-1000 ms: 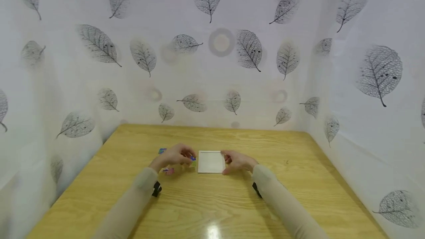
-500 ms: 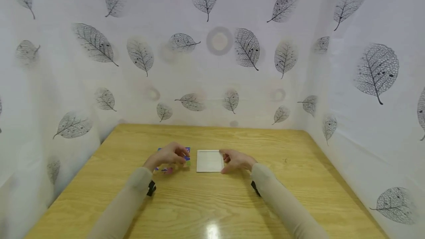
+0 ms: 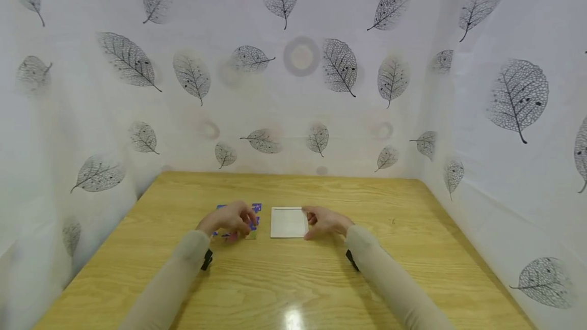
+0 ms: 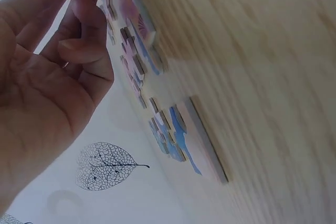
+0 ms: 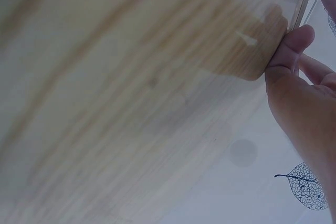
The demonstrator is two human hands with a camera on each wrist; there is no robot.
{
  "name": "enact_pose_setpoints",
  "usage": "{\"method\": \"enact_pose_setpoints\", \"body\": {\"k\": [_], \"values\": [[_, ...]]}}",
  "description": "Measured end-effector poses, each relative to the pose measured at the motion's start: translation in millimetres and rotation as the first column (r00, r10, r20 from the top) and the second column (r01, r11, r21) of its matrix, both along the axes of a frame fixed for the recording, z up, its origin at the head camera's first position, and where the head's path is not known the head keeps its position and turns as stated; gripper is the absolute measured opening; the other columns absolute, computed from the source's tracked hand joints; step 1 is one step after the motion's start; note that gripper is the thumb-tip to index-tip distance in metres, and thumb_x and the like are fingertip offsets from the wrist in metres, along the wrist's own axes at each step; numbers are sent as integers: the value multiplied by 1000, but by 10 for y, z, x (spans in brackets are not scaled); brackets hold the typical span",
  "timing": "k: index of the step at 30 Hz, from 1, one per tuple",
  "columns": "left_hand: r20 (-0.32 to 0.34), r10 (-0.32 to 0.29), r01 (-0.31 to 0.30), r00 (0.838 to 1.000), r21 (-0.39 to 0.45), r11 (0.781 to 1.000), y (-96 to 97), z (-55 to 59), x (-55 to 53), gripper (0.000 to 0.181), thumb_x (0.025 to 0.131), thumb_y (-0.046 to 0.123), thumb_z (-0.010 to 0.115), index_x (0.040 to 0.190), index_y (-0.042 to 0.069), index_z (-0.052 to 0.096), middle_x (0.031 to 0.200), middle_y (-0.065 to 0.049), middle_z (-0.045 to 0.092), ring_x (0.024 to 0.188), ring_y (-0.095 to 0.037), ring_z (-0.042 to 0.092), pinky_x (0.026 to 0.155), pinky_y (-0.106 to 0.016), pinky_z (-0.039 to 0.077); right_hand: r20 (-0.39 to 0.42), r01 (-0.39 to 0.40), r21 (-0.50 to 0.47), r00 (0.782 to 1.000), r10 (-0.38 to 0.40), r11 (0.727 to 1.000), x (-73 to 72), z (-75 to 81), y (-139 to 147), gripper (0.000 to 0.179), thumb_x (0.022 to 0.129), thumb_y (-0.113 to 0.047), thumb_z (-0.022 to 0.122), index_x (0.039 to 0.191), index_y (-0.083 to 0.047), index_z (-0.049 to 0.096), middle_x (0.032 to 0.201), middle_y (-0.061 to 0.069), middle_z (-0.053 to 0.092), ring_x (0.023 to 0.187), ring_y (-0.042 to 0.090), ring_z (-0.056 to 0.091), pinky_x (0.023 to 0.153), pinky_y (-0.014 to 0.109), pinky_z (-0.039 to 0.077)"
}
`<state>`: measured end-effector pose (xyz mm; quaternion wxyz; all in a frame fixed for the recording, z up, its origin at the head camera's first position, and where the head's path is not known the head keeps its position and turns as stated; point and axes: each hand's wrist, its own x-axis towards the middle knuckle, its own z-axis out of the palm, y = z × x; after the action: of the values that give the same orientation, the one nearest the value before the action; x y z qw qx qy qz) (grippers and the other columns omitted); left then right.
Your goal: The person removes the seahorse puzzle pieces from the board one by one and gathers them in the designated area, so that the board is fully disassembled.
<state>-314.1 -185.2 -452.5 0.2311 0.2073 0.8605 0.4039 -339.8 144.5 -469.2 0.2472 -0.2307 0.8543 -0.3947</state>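
My left hand is lowered over flat jigsaw pieces, its fingers bent, with a blue-and-green puzzle piece at the fingertips. In the left wrist view the fingertips meet at the top edge around a small dark sliver, mostly cut off. Other pieces lie under and around that hand, including a purple-blue piece and a pale piece with a blue stripe. My right hand grips the right side of a shallow white square tray, thumb near the front corner and fingers near the back one.
A light wooden table carries everything. White cloth printed with dark leaves hangs behind it and along both sides. Pink pieces lie partly hidden beneath the left hand.
My left hand has drawn left, away from the tray, and the blue-and-green piece now shows further from the tray's left edge. The right hand keeps its grip on the tray.
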Motion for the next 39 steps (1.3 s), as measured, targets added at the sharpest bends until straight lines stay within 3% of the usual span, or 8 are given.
{"method": "enact_pose_setpoints", "body": {"k": [11,21,28,34,39], "values": [[-31,26,-28,999,-54,998,21,-19,2,18,82,-5,69,98,1,71,82,-10,66,59,-16,60,52,-28,53,-22,13,25,1000,-12,1000,-5,-9,-4,95,75,-8,83,153,-2,28,115,9,48,106,19,46,97,37,41],[-93,-57,46,994,-109,993,33,-5,15,15,87,-4,66,99,3,72,82,-8,66,62,-13,57,55,-24,50,-19,15,26,1000,-14,1000,8,-15,-11,95,76,-9,83,153,-3,28,115,8,49,107,19,46,96,36,41],[-51,-46,42,998,-79,996,7,-10,43,25,79,-2,75,103,3,69,85,-12,64,59,-16,57,52,-27,52,-35,-7,28,999,8,1000,9,-17,-20,93,78,-8,82,152,0,27,112,10,48,104,19,45,92,35,40],[-116,-97,83,988,-119,989,0,-14,37,32,71,2,82,100,6,69,95,-9,63,87,-20,58,74,-30,53,-23,9,27,1000,-8,1000,11,7,-13,92,78,-8,82,153,-1,27,115,9,47,105,19,45,93,35,40],[-127,-100,84,987,-120,989,31,-18,41,27,73,3,82,97,7,70,95,-8,63,89,-21,57,79,-32,50,-23,15,34,1000,-15,999,7,-1,-16,92,78,-8,82,153,-3,28,116,9,48,107,19,45,96,37,40]]}}
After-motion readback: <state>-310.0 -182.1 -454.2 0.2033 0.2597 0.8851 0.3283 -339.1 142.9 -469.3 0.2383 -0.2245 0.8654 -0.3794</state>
